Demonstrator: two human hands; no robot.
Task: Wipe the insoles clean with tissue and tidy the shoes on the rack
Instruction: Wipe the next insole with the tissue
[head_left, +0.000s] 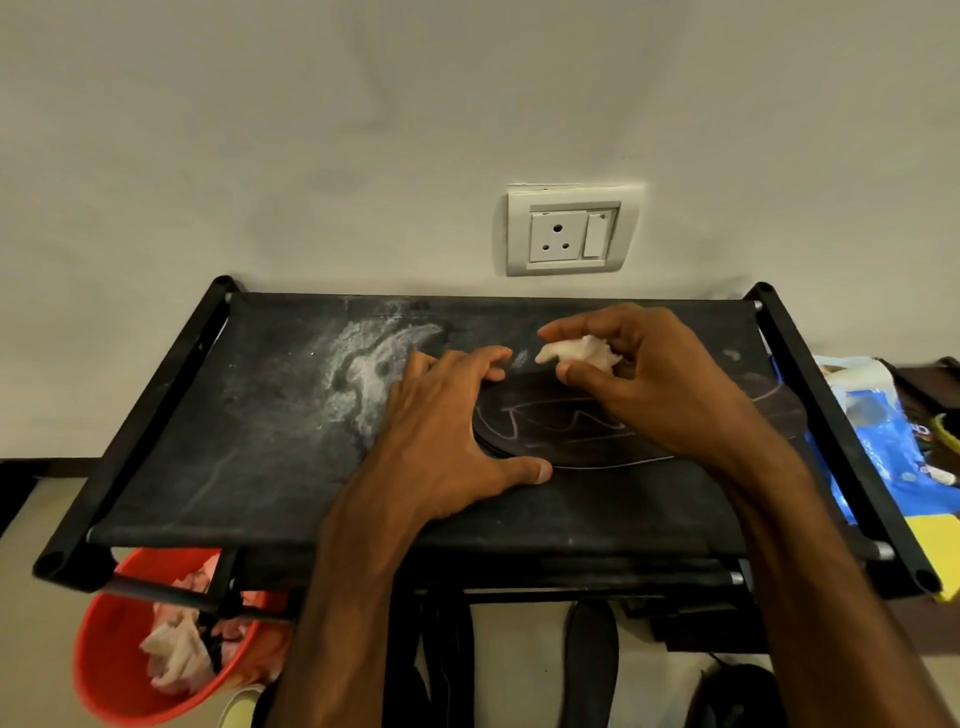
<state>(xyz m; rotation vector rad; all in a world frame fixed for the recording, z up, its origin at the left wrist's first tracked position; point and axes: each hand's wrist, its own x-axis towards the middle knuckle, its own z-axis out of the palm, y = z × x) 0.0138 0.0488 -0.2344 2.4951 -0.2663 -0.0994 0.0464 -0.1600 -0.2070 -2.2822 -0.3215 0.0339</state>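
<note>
A dark insole (566, 431) with a pale outline drawn on it lies flat on the black fabric top shelf of the shoe rack (218, 467). My left hand (447, 426) grips the insole's left end, fingers over its far edge and thumb at its near edge. Above the insole, my right hand (649, 379) pinches a crumpled white tissue (576, 353) between thumb and fingers. A whitish dusty smear (363, 369) marks the shelf fabric left of my hands.
A wall socket (571, 231) sits on the wall behind the rack. An orange bin (119, 691) holding used tissues stands at the lower left. Blue and yellow bags (883, 447) lie to the right. Dark shoes and another insole (589, 660) lie on the floor beneath the rack.
</note>
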